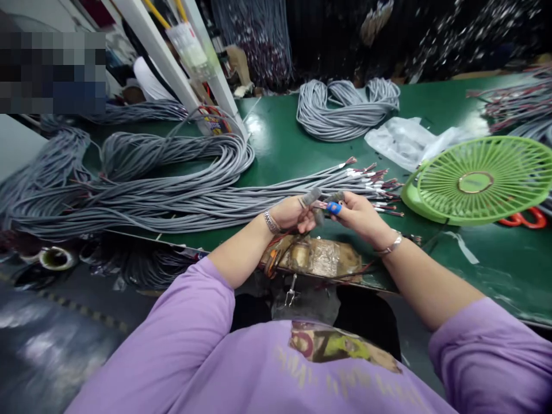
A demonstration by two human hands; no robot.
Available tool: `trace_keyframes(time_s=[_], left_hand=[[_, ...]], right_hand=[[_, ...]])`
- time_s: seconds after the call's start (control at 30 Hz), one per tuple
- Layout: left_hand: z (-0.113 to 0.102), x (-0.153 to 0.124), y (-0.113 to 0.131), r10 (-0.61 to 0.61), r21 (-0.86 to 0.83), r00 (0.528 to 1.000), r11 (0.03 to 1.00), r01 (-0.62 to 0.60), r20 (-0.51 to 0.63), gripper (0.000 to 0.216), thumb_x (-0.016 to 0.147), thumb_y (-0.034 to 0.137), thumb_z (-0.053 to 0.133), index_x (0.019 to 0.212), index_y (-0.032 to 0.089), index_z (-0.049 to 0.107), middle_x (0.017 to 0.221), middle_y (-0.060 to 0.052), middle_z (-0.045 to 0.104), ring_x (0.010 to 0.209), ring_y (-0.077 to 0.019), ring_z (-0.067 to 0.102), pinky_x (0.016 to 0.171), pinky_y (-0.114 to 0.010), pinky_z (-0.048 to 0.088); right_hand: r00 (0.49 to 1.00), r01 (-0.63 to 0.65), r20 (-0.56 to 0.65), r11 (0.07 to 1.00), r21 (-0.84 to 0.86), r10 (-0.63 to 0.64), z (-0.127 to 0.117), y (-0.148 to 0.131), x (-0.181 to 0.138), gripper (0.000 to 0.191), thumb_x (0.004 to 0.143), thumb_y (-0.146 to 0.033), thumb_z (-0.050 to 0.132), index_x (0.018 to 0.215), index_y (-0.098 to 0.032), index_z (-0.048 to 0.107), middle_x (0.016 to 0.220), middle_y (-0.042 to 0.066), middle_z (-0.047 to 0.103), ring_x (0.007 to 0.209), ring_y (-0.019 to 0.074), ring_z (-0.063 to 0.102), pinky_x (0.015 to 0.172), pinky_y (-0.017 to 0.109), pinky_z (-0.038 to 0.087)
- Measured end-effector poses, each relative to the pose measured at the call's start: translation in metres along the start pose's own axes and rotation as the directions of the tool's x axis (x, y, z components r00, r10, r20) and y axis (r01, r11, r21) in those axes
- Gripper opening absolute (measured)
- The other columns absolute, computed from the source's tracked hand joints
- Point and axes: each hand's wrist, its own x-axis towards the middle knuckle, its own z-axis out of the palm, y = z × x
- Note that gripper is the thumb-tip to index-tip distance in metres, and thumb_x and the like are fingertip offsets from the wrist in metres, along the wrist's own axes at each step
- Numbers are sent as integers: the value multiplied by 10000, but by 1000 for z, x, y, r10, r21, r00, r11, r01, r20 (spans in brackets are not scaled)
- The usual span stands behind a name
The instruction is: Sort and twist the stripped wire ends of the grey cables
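My left hand [295, 213] and my right hand [356, 214] meet above the near edge of the green table [284, 144]. Both wear grey finger cots. The fingers of both are pinched on thin wire ends from a grey cable [241, 192], and a small blue piece [333, 208] sits at my right fingertips. The cable belongs to a long bundle whose stripped, red-tipped ends [375, 178] fan out just beyond my hands. Each wrist carries a metal bracelet.
Large coils of grey cable [142, 172] cover the left of the table, another coil [345, 106] lies at the back. A green fan [480, 181] lies flat at the right beside a plastic bag [405, 141]. A taped fixture [319, 256] sits under my hands.
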Motion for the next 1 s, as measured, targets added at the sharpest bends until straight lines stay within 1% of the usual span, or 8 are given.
trace_keyframes(time_s=[0.07,0.13,0.23,0.3,0.43,0.67,0.83,1.0], left_hand=[[-3,-1,-2,159,11,975,987,-159,-154,603,772,663,644,991,101,622,733,-59,679,472,-96,583,406,-181,362],[-3,-3,-1,312,37,915,949,-314,-256,608,666,511,819,1083,141,577,967,-69,693,645,-92,645,507,-168,430],[1,-4,-1,420,29,872,904,-427,-250,664,587,374,899,1108,168,542,1091,-69,655,826,-109,660,725,-218,510],[5,-3,-2,441,35,871,895,-444,-219,633,586,367,900,1067,168,541,1015,-48,648,840,-111,651,795,-246,510],[8,-3,-4,451,116,873,892,-436,-186,592,597,397,889,1015,171,535,867,-2,603,749,-83,603,735,-227,484],[4,-6,-6,457,249,881,873,-418,-122,527,654,393,844,1000,165,519,848,-2,561,694,-81,555,654,-227,449],[4,-8,-3,468,383,881,829,-407,-77,487,666,402,828,979,162,543,822,-15,559,683,-107,535,638,-253,447],[3,-10,-1,451,471,892,789,-394,-10,467,663,425,826,938,167,550,743,1,551,641,-108,494,609,-259,412]], right_hand=[[995,-99,-13,990,103,101,-2,2,-1,359,762,-492,740,822,-176,579,568,-38,564,421,50,308,416,216,182],[990,-135,-20,982,136,138,-4,3,-1,365,768,-489,738,870,-174,584,583,-34,579,403,41,296,400,213,149],[994,-109,-19,990,91,111,-2,3,-1,369,764,-498,744,822,-173,577,580,-31,574,411,39,311,399,208,159],[996,-87,3,995,58,87,1,3,-1,370,756,-495,755,811,-171,585,572,-32,561,425,43,324,405,207,177],[994,-97,59,994,57,93,5,4,-2,362,757,-490,759,818,-172,598,578,-38,542,444,49,325,416,210,188],[989,-94,116,995,40,89,4,4,-5,355,791,-490,740,867,-165,619,592,-36,529,475,61,338,440,222,209],[986,-102,135,995,19,99,3,4,-6,359,788,-505,737,806,-169,612,589,-28,532,484,65,341,449,225,217],[968,-115,224,993,-16,116,2,2,-7,377,779,-521,738,793,-161,625,570,-32,525,480,65,350,442,219,225]])
